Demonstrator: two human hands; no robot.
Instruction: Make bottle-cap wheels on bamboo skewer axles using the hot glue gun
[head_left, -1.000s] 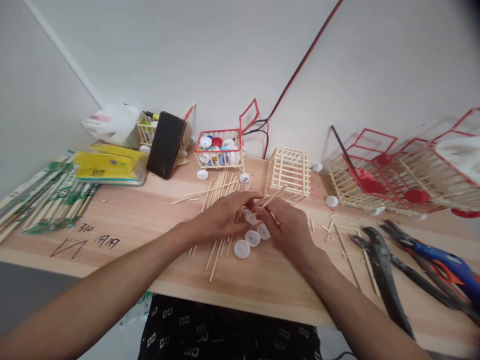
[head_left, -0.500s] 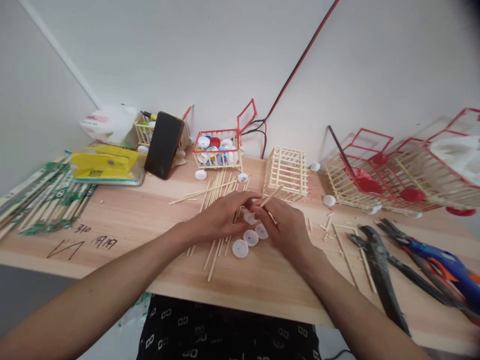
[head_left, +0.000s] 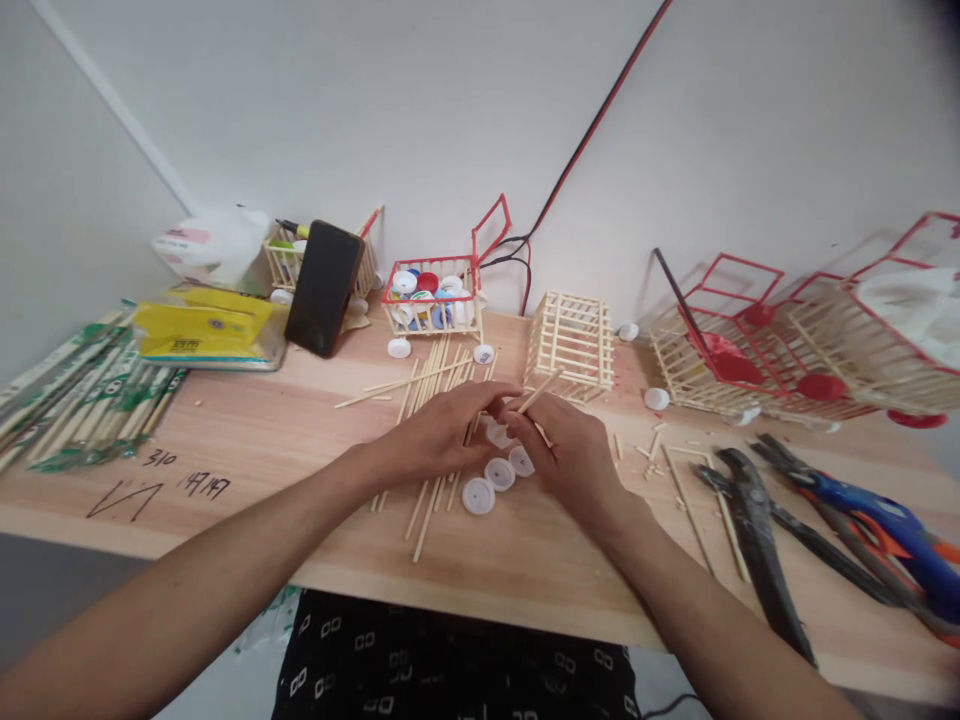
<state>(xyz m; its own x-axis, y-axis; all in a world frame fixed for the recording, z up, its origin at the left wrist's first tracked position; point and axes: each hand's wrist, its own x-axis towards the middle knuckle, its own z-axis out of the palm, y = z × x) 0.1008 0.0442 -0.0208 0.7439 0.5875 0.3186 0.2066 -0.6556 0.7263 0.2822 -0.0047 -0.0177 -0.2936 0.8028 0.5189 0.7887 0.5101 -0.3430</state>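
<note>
My right hand (head_left: 574, 450) is closed on a short wooden stick (head_left: 541, 391), which slants up out of its pinched fingers. My left hand (head_left: 442, 425) arches beside it, thumb and fingers apart, its fingertips meeting those of the right hand. In the gap between the hands a white plastic bottle cap (head_left: 498, 431) shows in part; whether the left fingers touch it is hidden. Just below, more white caps (head_left: 478, 496) lie in a slanting row on the table. Loose wooden sticks (head_left: 424, 520) run under and beside my left hand.
Behind stand a red-rimmed stick cart (head_left: 431, 300) full of caps, a bare stick basket (head_left: 571, 345) and a phone (head_left: 324, 290). Several red-trimmed carts (head_left: 720, 350), pliers (head_left: 757, 540) and a blue-orange glue gun (head_left: 885, 530) are right. Bagged sticks (head_left: 97, 400) and a yellow pack (head_left: 206, 330) lie left.
The view has shifted very slightly. Both hands keep the same pose, with the stick still in the right fingers.
</note>
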